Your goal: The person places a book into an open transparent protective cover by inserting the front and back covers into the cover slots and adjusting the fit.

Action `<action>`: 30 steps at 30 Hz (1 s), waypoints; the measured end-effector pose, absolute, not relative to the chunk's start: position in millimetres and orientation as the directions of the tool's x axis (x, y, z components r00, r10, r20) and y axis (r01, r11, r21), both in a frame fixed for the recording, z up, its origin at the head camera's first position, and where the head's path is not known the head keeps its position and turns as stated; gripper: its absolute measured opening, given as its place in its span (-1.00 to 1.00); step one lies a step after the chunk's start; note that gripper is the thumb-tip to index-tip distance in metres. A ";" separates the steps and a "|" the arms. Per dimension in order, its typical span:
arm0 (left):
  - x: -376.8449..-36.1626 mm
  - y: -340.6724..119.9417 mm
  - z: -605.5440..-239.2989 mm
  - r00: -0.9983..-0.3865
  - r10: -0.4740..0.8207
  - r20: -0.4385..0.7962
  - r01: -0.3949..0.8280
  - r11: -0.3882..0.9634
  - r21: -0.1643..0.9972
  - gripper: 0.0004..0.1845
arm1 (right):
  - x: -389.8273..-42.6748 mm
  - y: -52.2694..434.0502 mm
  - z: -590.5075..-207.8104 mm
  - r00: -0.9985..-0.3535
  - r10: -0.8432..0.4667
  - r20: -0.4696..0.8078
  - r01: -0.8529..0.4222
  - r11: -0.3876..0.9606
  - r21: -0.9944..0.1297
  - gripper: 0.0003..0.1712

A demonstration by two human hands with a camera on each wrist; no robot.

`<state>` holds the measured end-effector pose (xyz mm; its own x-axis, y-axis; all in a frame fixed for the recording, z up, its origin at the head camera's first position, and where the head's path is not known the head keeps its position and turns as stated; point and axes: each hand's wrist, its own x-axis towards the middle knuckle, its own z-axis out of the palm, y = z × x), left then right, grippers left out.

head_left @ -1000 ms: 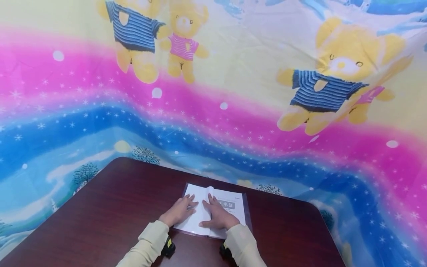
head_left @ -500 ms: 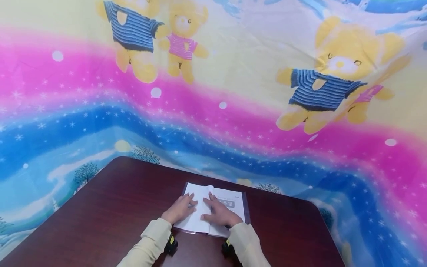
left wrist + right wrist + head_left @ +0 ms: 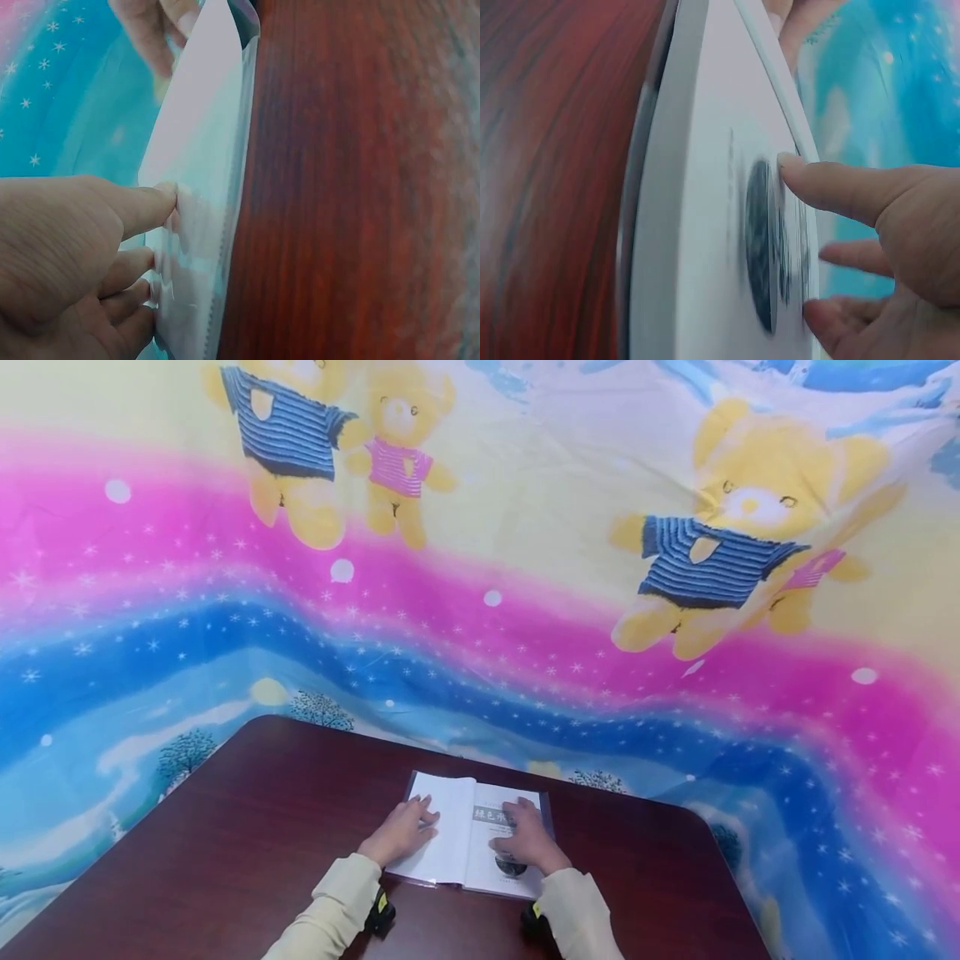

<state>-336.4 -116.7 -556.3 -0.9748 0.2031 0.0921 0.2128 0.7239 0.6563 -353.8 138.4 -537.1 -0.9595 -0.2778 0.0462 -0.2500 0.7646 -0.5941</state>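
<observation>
An open book (image 3: 450,852) in a clear plastic cover lies on the dark table in the head view. Its left page is blank white; the right page (image 3: 712,247) bears a grey title band and a dark round picture. My left hand (image 3: 402,832) rests on the left page with its fingers spread. In the left wrist view, the fingertips of that left hand (image 3: 90,255) touch the glossy white sheet. My right hand (image 3: 531,837) lies over the right page, fingers spread, partly covering the title. The right wrist view has its thumb (image 3: 832,187) on the page near the picture.
The reddish-brown wooden table (image 3: 285,827) has rounded far corners. Behind it hangs a cloth backdrop (image 3: 480,552) printed with teddy bears and snowflakes, close against the table's far edge. A black wrist device (image 3: 380,914) sits under the left sleeve.
My right hand has moved right from the book's middle fold onto the right page, uncovering the fold and more of the title. The left hand stays on the left page.
</observation>
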 end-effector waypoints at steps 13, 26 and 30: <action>-333.6 -120.3 -553.1 -0.972 0.218 0.091 0.222 0.708 0.670 -0.65 | -339.8 160.5 -526.1 -0.999 -0.009 -0.050 0.025 0.779 -0.627 0.03; -336.5 -118.9 -552.2 -0.974 0.216 0.066 0.201 0.697 0.689 -0.65 | -339.4 156.7 -516.3 -0.989 0.095 -0.113 0.145 0.766 -0.627 -0.21; -337.2 -118.7 -554.3 -0.975 0.213 0.060 0.194 0.693 0.694 -0.64 | -340.8 156.5 -516.9 -0.989 0.102 -0.108 0.148 0.769 -0.622 -0.23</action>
<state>-337.2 -118.7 -554.3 -0.9751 0.2135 0.0600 0.1945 0.6934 0.6939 -340.8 156.5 -516.9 -0.9889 0.1024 -0.1081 0.1476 0.7687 -0.6223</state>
